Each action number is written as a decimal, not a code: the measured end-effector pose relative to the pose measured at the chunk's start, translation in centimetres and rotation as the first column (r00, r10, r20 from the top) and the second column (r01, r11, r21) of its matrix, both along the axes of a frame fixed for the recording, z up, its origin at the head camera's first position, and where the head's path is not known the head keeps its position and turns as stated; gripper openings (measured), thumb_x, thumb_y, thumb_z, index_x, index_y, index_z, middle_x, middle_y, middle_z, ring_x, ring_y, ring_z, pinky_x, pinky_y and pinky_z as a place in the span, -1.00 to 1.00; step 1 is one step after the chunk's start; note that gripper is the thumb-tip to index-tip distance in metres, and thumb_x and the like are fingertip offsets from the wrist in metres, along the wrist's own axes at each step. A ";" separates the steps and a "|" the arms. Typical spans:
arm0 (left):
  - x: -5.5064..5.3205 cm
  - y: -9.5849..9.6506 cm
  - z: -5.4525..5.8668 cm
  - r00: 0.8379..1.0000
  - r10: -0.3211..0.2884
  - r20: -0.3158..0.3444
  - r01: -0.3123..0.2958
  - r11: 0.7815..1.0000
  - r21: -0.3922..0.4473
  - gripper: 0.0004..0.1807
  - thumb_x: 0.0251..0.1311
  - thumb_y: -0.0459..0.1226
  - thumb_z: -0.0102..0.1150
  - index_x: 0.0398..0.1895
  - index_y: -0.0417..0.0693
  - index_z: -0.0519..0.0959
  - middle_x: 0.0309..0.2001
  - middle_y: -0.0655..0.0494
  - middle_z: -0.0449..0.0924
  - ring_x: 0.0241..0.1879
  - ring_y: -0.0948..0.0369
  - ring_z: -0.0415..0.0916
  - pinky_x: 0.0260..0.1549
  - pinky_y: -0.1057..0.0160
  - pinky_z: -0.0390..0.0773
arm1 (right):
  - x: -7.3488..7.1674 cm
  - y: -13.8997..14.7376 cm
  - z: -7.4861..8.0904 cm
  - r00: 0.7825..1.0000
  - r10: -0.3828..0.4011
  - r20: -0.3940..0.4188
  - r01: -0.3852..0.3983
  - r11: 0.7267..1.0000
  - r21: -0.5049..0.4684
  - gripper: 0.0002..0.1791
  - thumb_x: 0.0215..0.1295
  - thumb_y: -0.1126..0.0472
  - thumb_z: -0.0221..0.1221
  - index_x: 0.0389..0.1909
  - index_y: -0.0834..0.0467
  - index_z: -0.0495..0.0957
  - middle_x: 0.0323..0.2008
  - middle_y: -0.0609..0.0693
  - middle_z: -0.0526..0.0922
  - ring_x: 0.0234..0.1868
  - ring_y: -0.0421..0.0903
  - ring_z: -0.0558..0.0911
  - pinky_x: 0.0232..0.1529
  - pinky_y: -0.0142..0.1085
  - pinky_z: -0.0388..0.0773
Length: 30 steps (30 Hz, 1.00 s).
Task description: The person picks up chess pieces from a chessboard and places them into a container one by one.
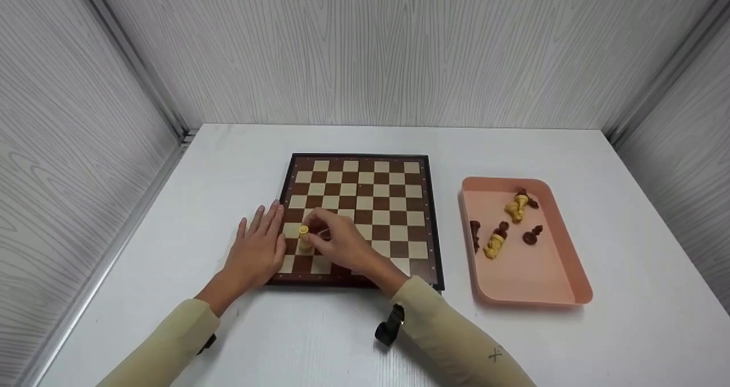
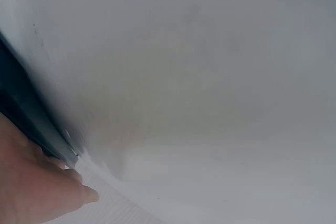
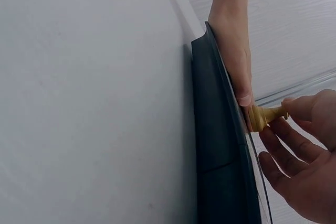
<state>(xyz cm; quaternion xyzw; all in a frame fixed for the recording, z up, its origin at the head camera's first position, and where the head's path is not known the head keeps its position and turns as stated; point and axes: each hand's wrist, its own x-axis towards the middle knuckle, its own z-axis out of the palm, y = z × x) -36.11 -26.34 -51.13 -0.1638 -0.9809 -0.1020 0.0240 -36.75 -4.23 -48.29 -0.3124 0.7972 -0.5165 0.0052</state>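
Observation:
Between the thumb and fingers of my right hand (image 1: 342, 241) is a yellow chess rook (image 1: 304, 239) with a ringed top. It stands upright at the near left of the brown and cream chessboard (image 1: 381, 203). In the right wrist view, the rook (image 3: 265, 116) has its wide base at the board surface, while the right hand (image 3: 310, 161) pinches its narrow upper end. My left hand (image 1: 256, 253) lies with straight fingers along the board's left edge. The left wrist view shows part of that hand (image 2: 37, 187) beside the dark board side (image 2: 31, 108).
A pink tray (image 1: 530, 287) stands to the right of the board, holding several yellow and dark brown chess pieces (image 1: 495, 243) lying on their sides. The white table (image 1: 171, 216) is bounded by pale wood-grain panels (image 1: 365, 51) at the back and both sides.

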 end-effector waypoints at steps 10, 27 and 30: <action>0.1 0.1 -0.1 1.000 -0.001 -0.010 0.000 1.000 -0.008 -0.31 0.61 -0.10 -0.38 0.65 -0.27 -0.09 0.65 -0.14 -0.14 0.60 -0.19 -0.19 0.47 -0.33 -0.18 | 0.5 1.2 1.3 1.000 0.006 -0.016 -0.007 0.999 -0.046 -0.89 0.44 0.31 0.26 -0.10 0.20 0.57 -0.17 -0.01 0.71 -0.12 -0.19 0.71 -0.04 -0.26 0.67; 0.1 -0.1 -0.3 1.000 -0.004 0.003 0.004 1.000 0.018 -0.32 0.60 -0.13 -0.41 0.65 -0.26 -0.12 0.65 -0.14 -0.17 0.61 -0.19 -0.23 0.47 -0.32 -0.22 | 1.2 5.1 2.8 0.997 -0.078 0.001 0.078 0.996 -0.052 -0.86 0.37 0.32 0.29 -0.09 0.17 0.59 -0.17 -0.05 0.69 -0.12 -0.17 0.69 0.01 -0.24 0.64; 0.0 0.0 -0.2 1.000 -0.007 0.000 0.007 1.000 0.010 -0.32 0.60 -0.13 -0.42 0.65 -0.27 -0.12 0.65 -0.15 -0.17 0.60 -0.19 -0.23 0.47 -0.32 -0.22 | 1.4 6.0 3.1 0.995 -0.097 -0.015 0.096 0.994 -0.051 -0.87 0.37 0.29 0.30 -0.11 0.15 0.60 -0.18 -0.07 0.70 -0.10 -0.19 0.69 0.05 -0.23 0.63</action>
